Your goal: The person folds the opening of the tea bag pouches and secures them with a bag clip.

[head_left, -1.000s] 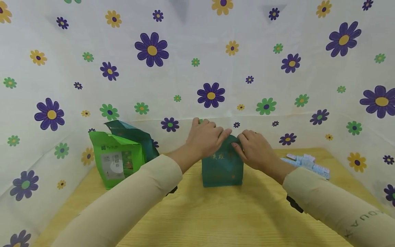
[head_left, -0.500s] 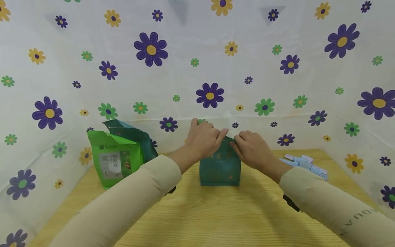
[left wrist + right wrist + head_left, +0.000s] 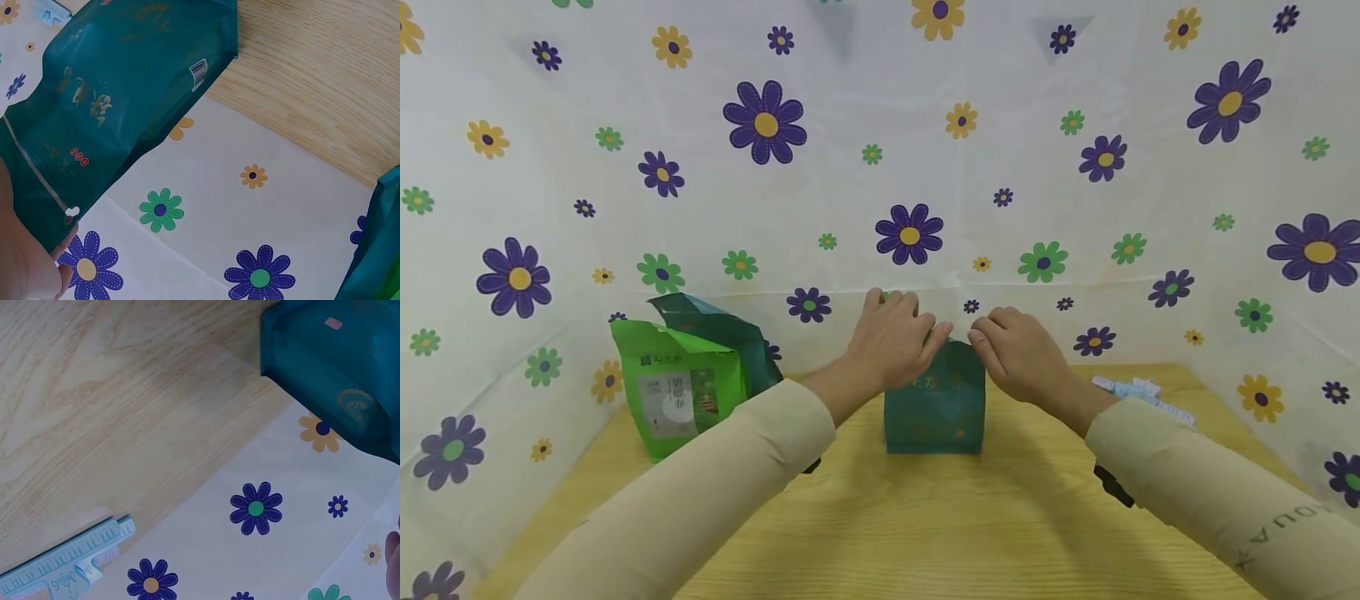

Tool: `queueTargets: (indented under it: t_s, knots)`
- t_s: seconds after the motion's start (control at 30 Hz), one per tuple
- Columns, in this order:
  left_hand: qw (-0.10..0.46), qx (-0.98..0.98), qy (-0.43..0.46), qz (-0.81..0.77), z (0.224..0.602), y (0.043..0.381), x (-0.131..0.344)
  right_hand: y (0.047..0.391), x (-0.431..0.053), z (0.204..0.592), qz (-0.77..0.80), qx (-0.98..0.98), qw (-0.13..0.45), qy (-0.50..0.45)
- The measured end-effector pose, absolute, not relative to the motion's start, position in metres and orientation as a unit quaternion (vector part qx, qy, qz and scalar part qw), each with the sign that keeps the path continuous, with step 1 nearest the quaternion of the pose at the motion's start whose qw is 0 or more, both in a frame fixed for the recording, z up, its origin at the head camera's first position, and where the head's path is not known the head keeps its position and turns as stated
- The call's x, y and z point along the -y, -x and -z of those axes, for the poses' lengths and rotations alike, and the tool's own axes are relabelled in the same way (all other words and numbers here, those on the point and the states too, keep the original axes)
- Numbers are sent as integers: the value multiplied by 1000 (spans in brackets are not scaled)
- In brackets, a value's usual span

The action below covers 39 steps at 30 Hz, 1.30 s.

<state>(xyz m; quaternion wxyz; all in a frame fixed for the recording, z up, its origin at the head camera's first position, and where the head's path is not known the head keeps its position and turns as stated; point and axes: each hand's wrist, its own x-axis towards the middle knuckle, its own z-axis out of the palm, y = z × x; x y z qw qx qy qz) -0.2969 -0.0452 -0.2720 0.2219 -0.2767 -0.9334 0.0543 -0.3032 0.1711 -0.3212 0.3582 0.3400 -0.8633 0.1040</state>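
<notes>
A teal packaging bag (image 3: 935, 417) with gold lettering stands upright on the table. My left hand (image 3: 895, 340) grips its top from the left, thumb toward the middle. In the left wrist view a pale strip runs across the bag (image 3: 94, 81) near its top, with a small white spot at the edge beside the left hand (image 3: 25, 244). My right hand (image 3: 1018, 354) has curled fingers and thumb at the bag's top right corner, which it partly hides. Only a fingertip of the right hand (image 3: 393, 565) shows in the right wrist view.
A bright green bag (image 3: 681, 392) with a label stands at the left, before another teal bag (image 3: 722, 325). Light blue clips with ruler marks (image 3: 69, 556) lie on the table (image 3: 880, 517) at the right. A flowered cloth (image 3: 842, 183) hangs around the back and sides.
My right hand has risen slightly at the bag's top corner, and its thumb shows less over the bag's front. The left hand stays nearly in place, and the bag still stands upright.
</notes>
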Motion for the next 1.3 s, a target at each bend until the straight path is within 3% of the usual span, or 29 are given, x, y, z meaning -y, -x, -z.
queueTargets:
  t_s: [0.57, 0.87, 1.1, 1.3]
  knots:
    - [295, 893, 321, -111, 281, 300, 55, 301, -169, 327, -84, 899, 247, -351]
    - [301, 883, 330, -146, 284, 302, 57, 305, -172, 333, -80, 908, 204, -357]
    - [265, 893, 342, -119, 275, 301, 46, 306, -176, 332, -54, 889, 255, -377]
    - [256, 892, 350, -131, 275, 300, 48, 306, -179, 335, -54, 881, 260, -391]
